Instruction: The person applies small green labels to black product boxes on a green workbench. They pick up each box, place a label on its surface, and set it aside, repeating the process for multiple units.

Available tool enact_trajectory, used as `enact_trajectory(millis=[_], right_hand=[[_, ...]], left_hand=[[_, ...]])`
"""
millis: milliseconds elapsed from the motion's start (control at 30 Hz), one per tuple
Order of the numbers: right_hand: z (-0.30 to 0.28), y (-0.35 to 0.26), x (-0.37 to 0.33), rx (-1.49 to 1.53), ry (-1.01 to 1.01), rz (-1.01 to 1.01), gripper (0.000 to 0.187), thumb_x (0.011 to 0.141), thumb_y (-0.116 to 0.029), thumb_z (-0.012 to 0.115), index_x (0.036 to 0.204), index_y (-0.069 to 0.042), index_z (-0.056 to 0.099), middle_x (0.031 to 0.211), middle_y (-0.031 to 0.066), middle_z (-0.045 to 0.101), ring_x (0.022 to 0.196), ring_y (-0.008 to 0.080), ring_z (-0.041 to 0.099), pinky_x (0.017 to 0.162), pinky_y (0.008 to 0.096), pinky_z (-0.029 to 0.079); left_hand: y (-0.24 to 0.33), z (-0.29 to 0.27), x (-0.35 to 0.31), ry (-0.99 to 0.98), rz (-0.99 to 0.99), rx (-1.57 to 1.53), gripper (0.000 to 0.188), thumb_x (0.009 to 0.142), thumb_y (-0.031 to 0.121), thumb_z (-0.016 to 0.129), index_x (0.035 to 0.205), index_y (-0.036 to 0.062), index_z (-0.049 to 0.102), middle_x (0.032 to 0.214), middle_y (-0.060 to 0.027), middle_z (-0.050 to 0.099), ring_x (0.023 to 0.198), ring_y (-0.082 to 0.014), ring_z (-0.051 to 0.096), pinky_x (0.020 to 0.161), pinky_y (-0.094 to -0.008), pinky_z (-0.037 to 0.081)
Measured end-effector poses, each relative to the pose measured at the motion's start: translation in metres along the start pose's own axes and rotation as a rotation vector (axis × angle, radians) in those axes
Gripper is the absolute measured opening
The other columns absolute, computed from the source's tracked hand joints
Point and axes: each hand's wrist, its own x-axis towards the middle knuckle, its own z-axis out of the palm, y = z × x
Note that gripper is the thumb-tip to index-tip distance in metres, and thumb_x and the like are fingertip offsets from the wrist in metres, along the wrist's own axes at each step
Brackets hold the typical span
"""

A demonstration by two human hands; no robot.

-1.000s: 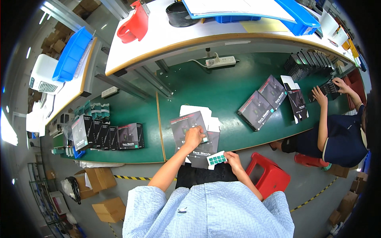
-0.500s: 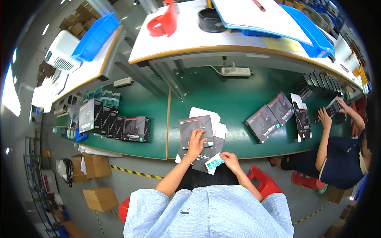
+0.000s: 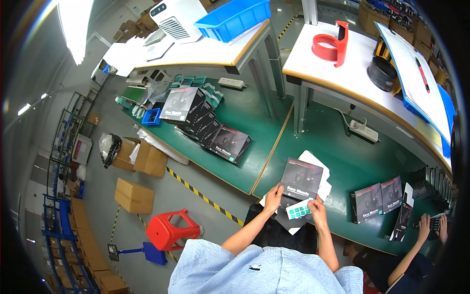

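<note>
A dark printed box (image 3: 302,177) lies face up on flat, unfolded cartons (image 3: 321,192) at the front edge of the green table. At the box's near left corner, my left hand (image 3: 272,200) is closed on its edge, thumb toward the top face. My right hand (image 3: 318,211) pinches a white sheet of green stickers (image 3: 299,210) by its right end, just below the box's near edge. Part of a dark flat carton (image 3: 292,224) shows under the sheet.
Stacked dark boxes (image 3: 230,143) stand to the left, beside a small blue bin (image 3: 152,116). More boxes (image 3: 367,203) lean to the right, near a co-worker's hands (image 3: 433,224). A white shelf with a red tape dispenser (image 3: 333,46) overhangs the back; a power strip (image 3: 364,131) lies beneath.
The view has swung left, so the scene sits farther right. My left hand has gone from lying on the box's top to gripping its near left corner. My right hand keeps the sticker sheet.
</note>
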Motion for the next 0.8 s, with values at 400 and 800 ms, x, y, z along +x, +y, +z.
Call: enact_trajectory(millis=[400, 800], right_hand=[[0.138, -0.036, -0.014, -0.125, 0.054, -0.122, 0.011, 0.083, -0.012, 0.058, 0.082, -0.002, 0.062, 0.143, 0.0253, 0.017, 0.131, 0.0295, 0.024, 0.101, 0.0345, 0.025], [0.299, -0.024, 0.111, -0.094, -0.116, -0.244, 0.018, 0.086, -0.018, 0.056, 0.093, -0.003, 0.061, 0.143, 0.0235, 0.016, 0.132, 0.0343, 0.023, 0.103, 0.0368, 0.024]], left_hand=[[0.038, -0.134, 0.028, -0.036, -0.101, -0.049, 0.050, 0.090, 0.038, 0.048, 0.119, -0.0031, 0.051, 0.109, -0.0180, 0.060, 0.103, -0.0208, 0.055, 0.088, -0.0294, 0.041], [0.011, -0.283, 0.144, 0.163, 0.015, -0.238, 0.060, 0.091, 0.030, 0.046, 0.136, -0.0015, 0.023, 0.135, -0.0195, 0.035, 0.124, -0.0250, 0.035, 0.101, -0.0312, 0.027]])
